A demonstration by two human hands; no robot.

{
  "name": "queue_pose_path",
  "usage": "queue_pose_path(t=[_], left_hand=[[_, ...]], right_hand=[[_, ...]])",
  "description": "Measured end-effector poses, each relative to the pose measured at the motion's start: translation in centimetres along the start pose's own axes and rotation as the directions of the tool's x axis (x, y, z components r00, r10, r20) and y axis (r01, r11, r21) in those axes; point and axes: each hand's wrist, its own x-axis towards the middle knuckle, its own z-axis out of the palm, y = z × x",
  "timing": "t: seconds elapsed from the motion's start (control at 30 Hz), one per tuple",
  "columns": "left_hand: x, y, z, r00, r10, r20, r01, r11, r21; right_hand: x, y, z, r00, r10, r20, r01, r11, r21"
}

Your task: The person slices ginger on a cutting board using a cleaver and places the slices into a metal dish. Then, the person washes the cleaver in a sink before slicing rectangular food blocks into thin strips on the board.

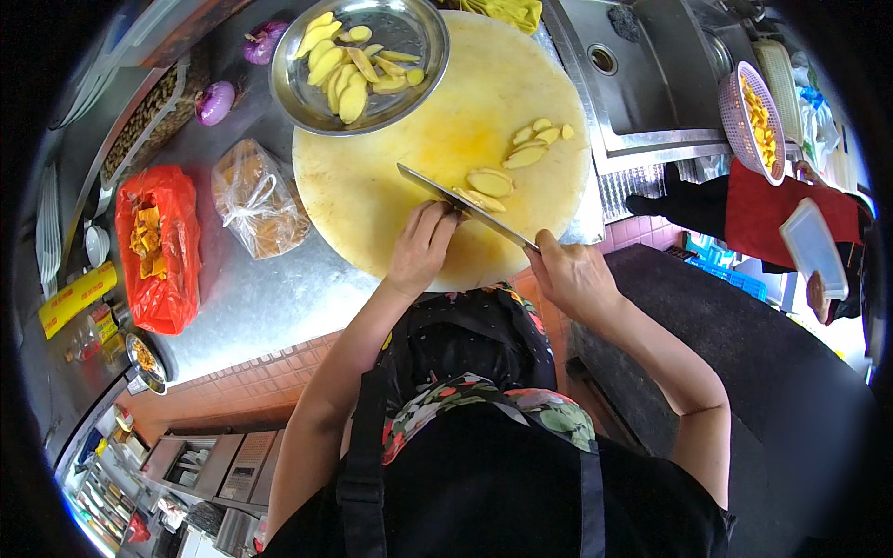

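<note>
My right hand (pixel 572 275) grips the handle of a kitchen knife (pixel 481 217), its blade slanting across a round, yellow-stained cutting board (pixel 370 188). Bent over the board, my left hand (pixel 422 244) has its fingertips against the near side of the blade; whatever lies under them is hidden. Ginger slices (pixel 490 183) lie just beyond the blade. Farther right on the board is another group of ginger slices (pixel 527 155). A round steel tray (pixel 282 77) with more sliced ginger overlaps the board's far left edge.
On the steel counter (pixel 244 300) at left are a tied plastic bag of brown blocks (pixel 258 202), a red plastic bag (pixel 183 237) and red onions (pixel 216 103). A sink (pixel 642 91) adjoins at right, near a pink colander (pixel 732 104). A person in a red apron (pixel 760 209) holds a plastic container (pixel 813 244).
</note>
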Motion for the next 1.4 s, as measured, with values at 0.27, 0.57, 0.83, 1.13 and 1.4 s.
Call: queue_pose_path(t=[0.27, 0.57, 0.83, 1.13, 1.4], left_hand=[[0.6, 0.1, -0.6, 0.999, 0.033, 0.017, -0.032, 0.999, -0.005], [0.0, -0.2, -0.3, 0.999, 0.048, 0.014, -0.047, 0.998, -0.039], [-0.5, -0.1, -0.6, 0.999, 0.012, 0.043, -0.010, 0.998, -0.059], [-0.2, 0.1, -0.6, 1.000, 0.005, 0.024, -0.005, 1.000, -0.014], [-0.6, 0.2, -0.3, 0.998, -0.038, 0.056, 0.043, 0.996, -0.079]], right_hand=[[0.0, -0.4, -0.4, 0.998, -0.008, 0.056, 0.010, 0.999, -0.032], [3.2, -0.7, 4.4, 0.990, -0.126, -0.068, 0.119, 0.988, -0.102], [4.9, -0.2, 4.8, 0.976, -0.089, -0.200, 0.114, 0.986, 0.118], [2.1, -0.7, 1.2, 0.995, -0.015, -0.102, 0.025, 0.994, 0.104], [0.9, -0.1, 1.2, 0.998, 0.010, -0.054, -0.006, 0.998, 0.065]])
